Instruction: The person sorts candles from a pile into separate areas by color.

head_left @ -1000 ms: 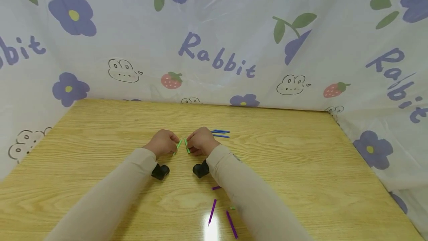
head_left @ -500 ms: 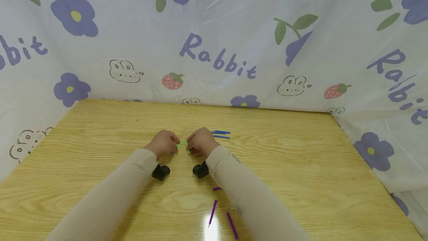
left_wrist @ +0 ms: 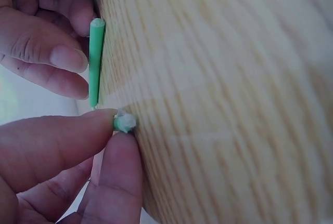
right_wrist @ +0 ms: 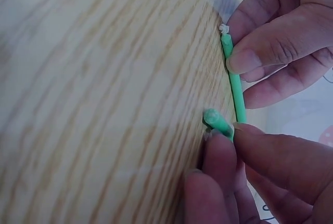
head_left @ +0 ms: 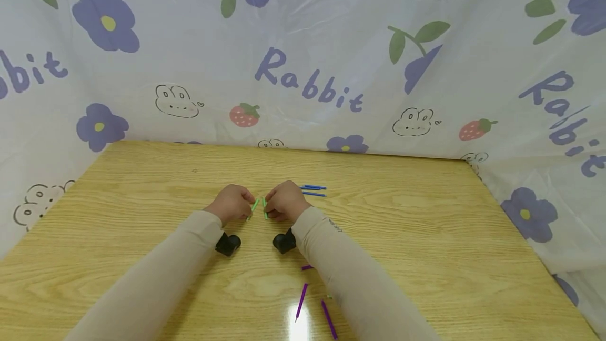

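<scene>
Two slim green candles lie close over the wooden table [head_left: 407, 246], their far ends leaning toward each other in the head view. My left hand [head_left: 230, 203] pinches the left green candle [head_left: 254, 206] between thumb and fingertip; the left wrist view shows that candle [left_wrist: 124, 122] nearly end-on. Across a narrow gap, my right hand [head_left: 286, 200] pinches the right green candle [head_left: 265, 209]. Thumb and finger grip its near part in the right wrist view, where the other candle [right_wrist: 235, 83] runs along the left hand's thumb.
Several blue candles [head_left: 313, 193] lie just right of the right hand. Purple candles [head_left: 301, 301] are scattered nearer the body, some partly under the right sleeve [head_left: 360, 272]. A patterned white cloth [head_left: 303, 30] hangs behind the table.
The right green candle has turned slightly, its near end swinging a little left. Both hands otherwise stay nearly in place.
</scene>
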A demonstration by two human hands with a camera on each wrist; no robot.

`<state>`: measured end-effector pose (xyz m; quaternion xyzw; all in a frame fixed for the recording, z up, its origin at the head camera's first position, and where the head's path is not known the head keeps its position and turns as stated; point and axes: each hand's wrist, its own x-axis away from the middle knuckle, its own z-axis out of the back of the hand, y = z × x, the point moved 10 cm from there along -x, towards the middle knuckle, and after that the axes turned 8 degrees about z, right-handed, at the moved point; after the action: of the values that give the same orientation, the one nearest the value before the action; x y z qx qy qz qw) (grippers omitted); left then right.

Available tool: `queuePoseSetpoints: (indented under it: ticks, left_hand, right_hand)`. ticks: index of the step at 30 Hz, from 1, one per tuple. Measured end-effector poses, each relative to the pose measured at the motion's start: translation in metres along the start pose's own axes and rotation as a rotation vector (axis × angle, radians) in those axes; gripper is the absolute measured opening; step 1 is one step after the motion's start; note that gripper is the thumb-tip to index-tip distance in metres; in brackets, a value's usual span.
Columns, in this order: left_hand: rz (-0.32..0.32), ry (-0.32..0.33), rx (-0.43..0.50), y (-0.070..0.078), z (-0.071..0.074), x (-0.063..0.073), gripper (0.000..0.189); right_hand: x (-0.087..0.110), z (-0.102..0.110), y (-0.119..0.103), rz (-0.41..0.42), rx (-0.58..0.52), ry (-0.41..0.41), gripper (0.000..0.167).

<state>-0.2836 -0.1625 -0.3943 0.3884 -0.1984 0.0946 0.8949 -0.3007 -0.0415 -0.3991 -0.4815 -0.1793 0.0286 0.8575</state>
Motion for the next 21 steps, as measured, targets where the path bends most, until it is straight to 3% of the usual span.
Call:
queuePoseSetpoints:
  ticks: [14, 21]
  left_hand:
    - [-0.004, -0.001, -0.012, 0.001, 0.000, 0.000, 0.032]
    - [-0.006, -0.006, -0.022, 0.001, 0.000, -0.001, 0.031]
  right_hand:
    - [0.009, 0.004, -0.005, 0.034, 0.000, -0.035, 0.027]
    - [0.011, 0.016, -0.012, 0.144, 0.019, -0.011, 0.029]
